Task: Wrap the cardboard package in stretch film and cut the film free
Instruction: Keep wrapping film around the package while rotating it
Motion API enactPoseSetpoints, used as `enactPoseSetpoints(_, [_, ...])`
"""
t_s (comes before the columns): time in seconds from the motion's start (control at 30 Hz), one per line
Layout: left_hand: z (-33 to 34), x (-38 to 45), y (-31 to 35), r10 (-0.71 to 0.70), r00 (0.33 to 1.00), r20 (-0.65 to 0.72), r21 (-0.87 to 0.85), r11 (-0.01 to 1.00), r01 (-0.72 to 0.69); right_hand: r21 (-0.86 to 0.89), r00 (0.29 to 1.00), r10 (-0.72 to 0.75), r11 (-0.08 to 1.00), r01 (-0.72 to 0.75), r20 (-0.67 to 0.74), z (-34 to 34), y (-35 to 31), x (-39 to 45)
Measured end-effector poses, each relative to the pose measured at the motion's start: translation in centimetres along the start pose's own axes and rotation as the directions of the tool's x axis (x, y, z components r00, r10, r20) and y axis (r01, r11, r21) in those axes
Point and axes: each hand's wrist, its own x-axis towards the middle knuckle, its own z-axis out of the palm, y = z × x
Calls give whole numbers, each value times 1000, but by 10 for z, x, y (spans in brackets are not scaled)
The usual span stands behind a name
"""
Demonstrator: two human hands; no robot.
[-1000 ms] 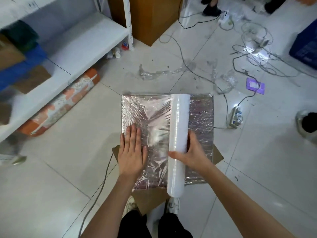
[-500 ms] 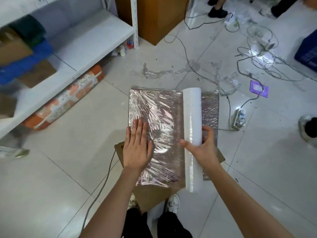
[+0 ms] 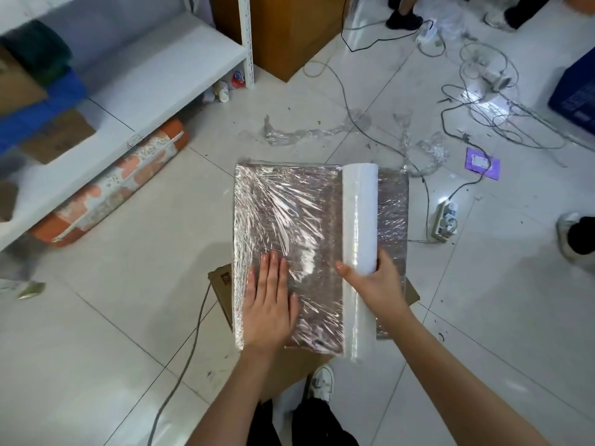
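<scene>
Left hand (image 3: 269, 304) flat, fingers straight, pressing wrapped package (image 3: 289, 220) at centre frame; right hand (image 3: 373, 283) grips film roll (image 3: 360, 217) — lying across the package's right.

We've got a white power strip (image 3: 446, 222) on the tiles, purple card (image 3: 483, 163) just beyond it, orange patterned roll (image 3: 109, 185) way off left.

Roll (image 3: 359, 220) on package (image 3: 286, 220) (right of middle)

Bright, glary floor (image 3: 483, 101); blurred, curved edges.
</scene>
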Motion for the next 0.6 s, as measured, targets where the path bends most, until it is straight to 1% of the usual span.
enactPoseSetpoints(0.1, [-3, 2, -7, 10, 1000, 2, 14, 1000, -10, 2, 998, 8, 1000, -8, 59, 4, -2, 2])
enactPoseSetpoints(0.3, [-7, 3, -2, 13, 1000, -21, 24, 1000, -13, 7, 998, -5, 1000, 5, 63, -6, -1, 4])
enactPoseSetpoints(0.47, [-9, 0, 1, 29, 999, -32, 63, 998, -26, -45, 992, -31, 998, 37, 125, -15, -2, -1])
enactPoseSetpoints(0.53, [-11, 1, 1, 27, 999, -38, 65, 998, -24, -70, 993, -50, 996, 58, 110, -15, -2, -1])
enactPoseSetpoints(0.6, [-13, 4, 3, 29, 999, -43, 53, 998, -26, -127, 997, -64, 989, 70, 52, -16, -4, 1])
